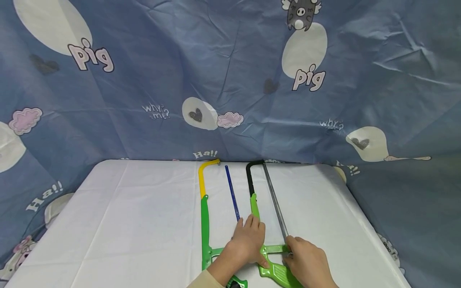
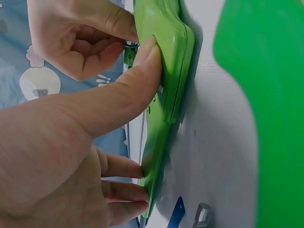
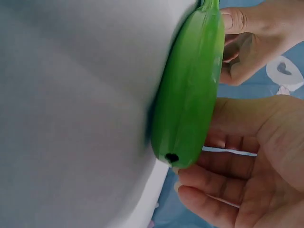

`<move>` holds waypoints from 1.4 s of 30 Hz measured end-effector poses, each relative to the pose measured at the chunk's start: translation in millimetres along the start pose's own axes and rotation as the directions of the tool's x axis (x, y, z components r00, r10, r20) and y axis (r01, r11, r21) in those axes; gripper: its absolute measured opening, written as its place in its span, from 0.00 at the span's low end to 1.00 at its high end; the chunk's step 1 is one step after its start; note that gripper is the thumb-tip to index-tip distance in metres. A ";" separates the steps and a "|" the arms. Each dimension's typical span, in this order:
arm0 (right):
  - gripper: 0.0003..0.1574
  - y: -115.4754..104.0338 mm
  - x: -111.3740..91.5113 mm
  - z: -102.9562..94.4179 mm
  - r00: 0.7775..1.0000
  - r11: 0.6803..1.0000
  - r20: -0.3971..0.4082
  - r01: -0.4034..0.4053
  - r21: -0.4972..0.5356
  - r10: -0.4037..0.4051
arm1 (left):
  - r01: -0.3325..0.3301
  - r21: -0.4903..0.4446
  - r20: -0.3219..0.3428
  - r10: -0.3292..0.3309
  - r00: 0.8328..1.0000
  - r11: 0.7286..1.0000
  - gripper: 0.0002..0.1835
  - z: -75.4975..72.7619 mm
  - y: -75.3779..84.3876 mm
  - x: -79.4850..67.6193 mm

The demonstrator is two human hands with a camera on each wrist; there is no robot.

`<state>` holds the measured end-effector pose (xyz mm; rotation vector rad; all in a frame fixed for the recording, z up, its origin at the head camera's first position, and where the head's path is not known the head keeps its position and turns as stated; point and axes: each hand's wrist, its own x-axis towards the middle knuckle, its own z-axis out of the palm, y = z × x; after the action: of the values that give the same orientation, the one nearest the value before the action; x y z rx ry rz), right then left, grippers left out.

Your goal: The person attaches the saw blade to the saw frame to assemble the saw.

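A hacksaw with a light green handle and black front arm (image 1: 251, 180) lies on the white table, its grey blade (image 1: 275, 202) running along the right side. My left hand (image 1: 249, 236) holds the frame down: its thumb (image 2: 151, 54) presses the light green handle (image 2: 173, 57), and its fingertips touch the frame's edge. At the blade's near end, my right hand (image 1: 307, 258) pinches the fitting with curled fingers, which mostly hide it. In the right wrist view, the right hand (image 3: 247, 161) is beside the handle (image 3: 190, 90).
Left of my hands lies a second hacksaw, yellow (image 1: 201, 178) and darker green (image 1: 205, 224), with no blade visible in its frame. Between the saws is a loose blue blade (image 1: 232, 192). A small metal piece (image 2: 203, 216) shows near it. A blue printed cloth (image 1: 144, 80) hangs behind the table.
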<state>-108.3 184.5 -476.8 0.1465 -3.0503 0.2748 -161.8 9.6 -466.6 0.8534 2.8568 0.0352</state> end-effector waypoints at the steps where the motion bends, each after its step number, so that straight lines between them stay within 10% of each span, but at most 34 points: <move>1: 0.15 -0.1 0.2 0.8 1.000 1.000 -0.005 0.003 -0.007 -0.003 | 0.002 -0.001 0.001 -0.002 1.000 1.000 0.60 -0.1 0.2 -0.1; 23: 0.18 -3.5 -4.0 4.8 0.995 0.994 -0.072 0.067 -0.081 -0.072 | 0.013 0.040 -0.011 -0.013 1.000 0.999 0.58 -2.4 3.2 -3.4; 42: 0.17 -3.2 -1.1 2.6 1.000 0.997 -0.015 -0.019 0.075 0.021 | 0.006 0.026 -0.018 -0.005 1.000 1.000 0.57 -3.7 1.8 -3.2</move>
<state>-107.0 181.0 -478.9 0.1178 -3.0289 0.3900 -158.7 9.4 -462.4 0.8542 2.8822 0.0053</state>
